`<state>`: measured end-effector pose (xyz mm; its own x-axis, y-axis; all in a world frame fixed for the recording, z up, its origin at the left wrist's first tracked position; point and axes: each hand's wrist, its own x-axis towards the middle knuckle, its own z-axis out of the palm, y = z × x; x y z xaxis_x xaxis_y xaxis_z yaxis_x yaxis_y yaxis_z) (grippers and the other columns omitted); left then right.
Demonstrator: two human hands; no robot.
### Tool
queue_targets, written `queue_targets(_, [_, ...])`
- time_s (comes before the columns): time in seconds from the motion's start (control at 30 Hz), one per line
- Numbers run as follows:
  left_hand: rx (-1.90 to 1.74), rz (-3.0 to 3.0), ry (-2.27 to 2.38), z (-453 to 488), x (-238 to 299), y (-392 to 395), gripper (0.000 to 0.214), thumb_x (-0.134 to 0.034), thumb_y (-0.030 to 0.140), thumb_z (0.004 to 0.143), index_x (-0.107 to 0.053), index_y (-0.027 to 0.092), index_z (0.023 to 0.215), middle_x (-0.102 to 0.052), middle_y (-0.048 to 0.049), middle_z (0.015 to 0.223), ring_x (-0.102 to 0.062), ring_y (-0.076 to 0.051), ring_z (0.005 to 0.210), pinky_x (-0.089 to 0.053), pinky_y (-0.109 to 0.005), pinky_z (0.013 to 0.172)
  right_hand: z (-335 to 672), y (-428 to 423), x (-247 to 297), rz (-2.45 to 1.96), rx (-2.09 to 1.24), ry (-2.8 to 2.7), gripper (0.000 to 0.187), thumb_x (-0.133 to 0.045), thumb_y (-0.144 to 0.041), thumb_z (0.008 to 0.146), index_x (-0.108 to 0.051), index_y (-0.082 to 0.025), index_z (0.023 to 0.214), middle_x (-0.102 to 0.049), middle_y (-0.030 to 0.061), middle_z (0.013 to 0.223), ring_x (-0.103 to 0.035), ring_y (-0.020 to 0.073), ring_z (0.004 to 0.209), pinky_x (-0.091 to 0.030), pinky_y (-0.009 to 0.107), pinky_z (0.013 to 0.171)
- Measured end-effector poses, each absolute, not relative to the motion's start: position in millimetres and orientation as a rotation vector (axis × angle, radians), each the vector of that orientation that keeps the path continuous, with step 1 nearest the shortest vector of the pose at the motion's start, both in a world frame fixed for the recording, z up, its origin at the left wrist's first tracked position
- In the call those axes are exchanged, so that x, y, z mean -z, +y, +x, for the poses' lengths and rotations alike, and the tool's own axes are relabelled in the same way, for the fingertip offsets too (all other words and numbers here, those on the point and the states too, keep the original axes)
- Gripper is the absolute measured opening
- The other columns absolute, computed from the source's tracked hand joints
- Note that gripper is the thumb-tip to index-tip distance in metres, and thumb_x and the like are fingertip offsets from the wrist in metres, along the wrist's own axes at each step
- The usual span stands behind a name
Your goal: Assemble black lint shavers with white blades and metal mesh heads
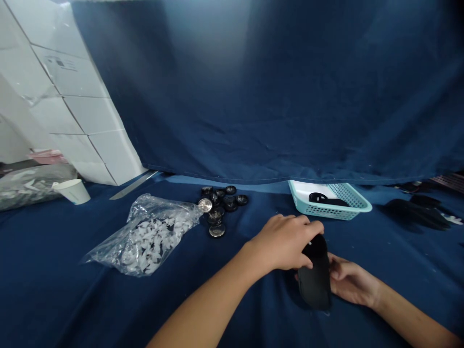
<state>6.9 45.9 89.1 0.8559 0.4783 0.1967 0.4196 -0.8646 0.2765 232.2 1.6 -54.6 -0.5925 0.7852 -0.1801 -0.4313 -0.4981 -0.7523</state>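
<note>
Both my hands meet on a flat black oblong part point(316, 285) held just above the blue cloth. My left hand point(286, 241) curls over its upper end, fingers and thumb closed on the rounded top. My right hand point(350, 280) grips its right side from beneath, fingers wrapped on the edge. A pile of several round black and metal mesh discs point(218, 208) lies beyond my left hand. A clear plastic bag of small white pieces point(148, 234) lies to the left of the discs.
A light green mesh basket point(353, 203) with a black part inside stands behind my hands. A white paper cup point(74, 191) and another bag are at far left. Dark parts lie at far right. A blue curtain hangs behind, white boxes at upper left.
</note>
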Motion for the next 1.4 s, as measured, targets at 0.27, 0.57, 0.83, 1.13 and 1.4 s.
queue_targets(0.27, [-0.414,2.697,0.845,2.6,-86.8,56.0,0.060,-0.080,0.041,0.070,-0.055,0.027,0.123,-0.066,-0.0038,0.118,-0.066,-0.029,0.101,-0.051,-0.042,0.083,224.3,2.3,40.1,-0.605,-2.162,-0.926,0.052,-0.058,-0.013,0.064,-0.069,-0.017,0.115,-0.071,0.0102,0.120,-0.065,0.0272,0.113,-0.043,0.044,0.103])
queue_targets(0.57, [-0.411,2.650,1.004,-2.1,-79.9,65.3,0.059,-0.079,0.048,0.070,-0.056,0.030,0.121,-0.069,-0.0022,0.117,-0.065,-0.031,0.104,-0.051,-0.045,0.086,223.1,3.1,39.6,-0.593,-2.136,-0.915,0.059,-0.057,-0.010,0.060,-0.066,-0.014,0.119,-0.069,0.0125,0.124,-0.064,0.0244,0.115,-0.041,0.038,0.106])
queue_targets(0.83, [-0.381,2.637,1.109,-2.0,-78.0,68.6,0.059,-0.078,0.048,0.071,-0.056,0.030,0.122,-0.069,-0.0038,0.116,-0.066,-0.031,0.103,-0.050,-0.043,0.086,220.2,2.2,34.1,-0.631,-2.121,-0.893,0.059,-0.055,-0.016,0.069,-0.058,-0.015,0.128,-0.065,0.0146,0.128,-0.062,0.0295,0.118,-0.044,0.046,0.101])
queue_targets(1.13, [-0.411,2.749,1.004,3.8,-80.9,60.6,0.058,-0.078,0.044,0.072,-0.057,0.023,0.121,-0.069,-0.0065,0.112,-0.067,-0.032,0.097,-0.052,-0.044,0.082,219.6,2.2,34.4,-0.573,-2.151,-0.847,0.050,-0.051,-0.014,0.072,-0.064,-0.014,0.120,-0.067,0.0145,0.126,-0.064,0.0302,0.114,-0.045,0.049,0.099])
queue_targets(1.4, [-0.426,2.811,0.963,6.6,-87.4,52.2,0.059,-0.080,0.040,0.072,-0.056,0.021,0.122,-0.068,-0.0067,0.111,-0.068,-0.032,0.090,-0.054,-0.046,0.079,218.0,1.8,30.1,-0.530,-2.175,-0.754,0.040,-0.048,-0.020,0.081,-0.068,-0.014,0.115,-0.070,0.0140,0.120,-0.065,0.0330,0.112,-0.044,0.052,0.100])
